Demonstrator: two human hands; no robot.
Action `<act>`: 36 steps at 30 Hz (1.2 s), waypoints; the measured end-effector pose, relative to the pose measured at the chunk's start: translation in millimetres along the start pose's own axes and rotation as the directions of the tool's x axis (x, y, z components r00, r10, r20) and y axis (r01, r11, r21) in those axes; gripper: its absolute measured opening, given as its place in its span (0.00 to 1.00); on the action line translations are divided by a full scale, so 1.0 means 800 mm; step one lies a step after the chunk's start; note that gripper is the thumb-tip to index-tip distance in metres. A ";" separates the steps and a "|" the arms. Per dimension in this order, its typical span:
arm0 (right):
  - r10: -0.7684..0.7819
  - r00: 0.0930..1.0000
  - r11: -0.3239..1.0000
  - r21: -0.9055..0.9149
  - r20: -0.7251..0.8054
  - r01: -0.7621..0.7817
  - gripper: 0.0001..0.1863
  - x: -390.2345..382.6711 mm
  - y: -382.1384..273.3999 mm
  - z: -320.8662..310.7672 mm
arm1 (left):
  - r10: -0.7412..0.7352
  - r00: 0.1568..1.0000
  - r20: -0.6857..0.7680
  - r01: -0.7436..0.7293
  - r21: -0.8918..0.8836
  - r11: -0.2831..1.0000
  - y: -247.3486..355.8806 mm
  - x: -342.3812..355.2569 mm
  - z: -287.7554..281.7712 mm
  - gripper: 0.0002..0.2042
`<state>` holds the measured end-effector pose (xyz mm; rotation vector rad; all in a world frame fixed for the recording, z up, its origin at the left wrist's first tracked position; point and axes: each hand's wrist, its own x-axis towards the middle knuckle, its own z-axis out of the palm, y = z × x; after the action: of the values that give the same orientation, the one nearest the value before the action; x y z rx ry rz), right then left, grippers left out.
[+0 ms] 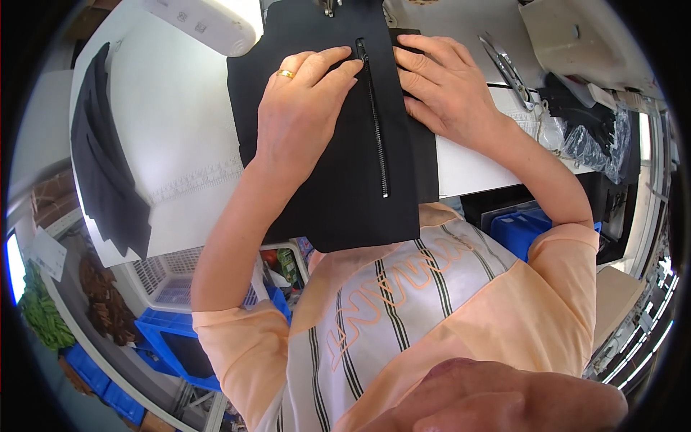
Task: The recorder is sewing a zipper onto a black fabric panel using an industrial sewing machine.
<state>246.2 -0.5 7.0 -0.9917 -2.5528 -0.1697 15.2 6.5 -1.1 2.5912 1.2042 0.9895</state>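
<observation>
A black fabric panel (324,201) with a long metal zipper (376,129) set into it lies under a metal presser foot (328,7) at the top. My left hand (299,108) rests on the panel left of the zipper's upper end, fingers bent and slightly apart, a ring on one. My right hand (453,93) lies with fingers apart at the panel's right edge, over a second dark layer (425,173) beneath it. The fingertips of both hands are on the cloth.
The white worktable (180,115) holds folded black cloth (108,165) at left, metal scissors (507,68) and plastic-wrapped items (590,147) at right. A white machine housing (201,21) sits upper left. Below are a white basket (165,281) and blue crates (173,342).
</observation>
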 end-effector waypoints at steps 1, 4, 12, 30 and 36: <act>-0.020 1.000 1.000 -0.003 0.008 0.020 0.24 0.000 0.002 0.001 | -0.010 1.000 -0.001 0.010 -0.012 1.000 -0.001 0.001 0.000 0.10; 0.027 0.999 0.998 0.063 0.019 -0.028 0.26 -0.001 -0.004 -0.002 | 0.016 0.999 -0.044 -0.016 -0.010 1.000 -0.001 0.003 0.002 0.09; 0.053 0.998 0.997 0.056 0.018 -0.054 0.28 0.000 -0.012 -0.001 | 0.009 0.997 -0.076 -0.013 -0.046 0.999 0.002 0.003 0.000 0.10; 0.037 0.993 0.995 0.083 0.116 -0.047 0.29 0.007 -0.011 -0.015 | 0.026 1.000 -0.001 -0.027 -0.058 0.998 0.008 0.003 -0.010 0.13; 0.040 0.994 0.995 0.092 0.106 -0.049 0.30 0.003 -0.013 -0.015 | -0.009 0.998 0.056 0.012 -0.058 0.998 0.011 0.001 -0.011 0.13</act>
<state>241.1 -9.6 19.1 -1.0457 -2.6030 0.0153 15.7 -0.5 9.5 2.5478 1.1567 0.9298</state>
